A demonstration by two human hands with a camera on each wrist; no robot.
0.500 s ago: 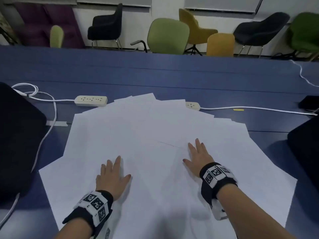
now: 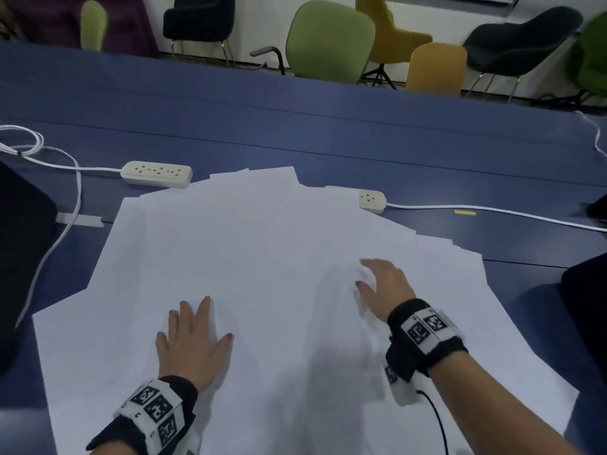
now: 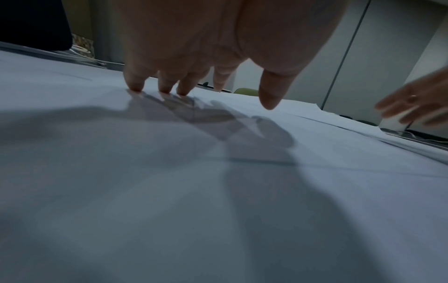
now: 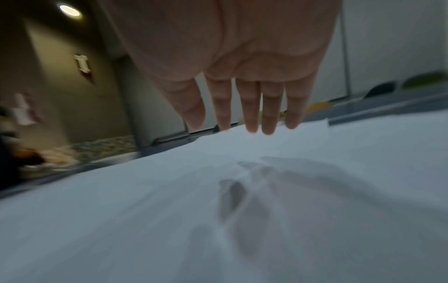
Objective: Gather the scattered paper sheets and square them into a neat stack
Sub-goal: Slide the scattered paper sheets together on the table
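Observation:
Several white paper sheets (image 2: 249,257) lie fanned out and overlapping on the blue table (image 2: 295,133). My left hand (image 2: 192,339) rests on the near left of the spread, fingers straight; its fingertips (image 3: 135,87) touch the paper (image 3: 121,172). My right hand (image 2: 382,287) hovers over the sheets right of centre, blurred, with its fingers (image 4: 252,114) straight and raised off the paper (image 4: 242,210). Neither hand holds a sheet.
A white power strip (image 2: 157,174) with its cable lies at the far left edge of the sheets, and a smaller socket block (image 2: 371,200) at the far right edge. Dark objects (image 2: 19,257) flank the table on both sides. Chairs (image 2: 330,41) stand beyond it.
My right hand has lifted off the paper and turned leftward, blurred with motion. The left hand stays flat in the same place. The head view has tilted slightly.

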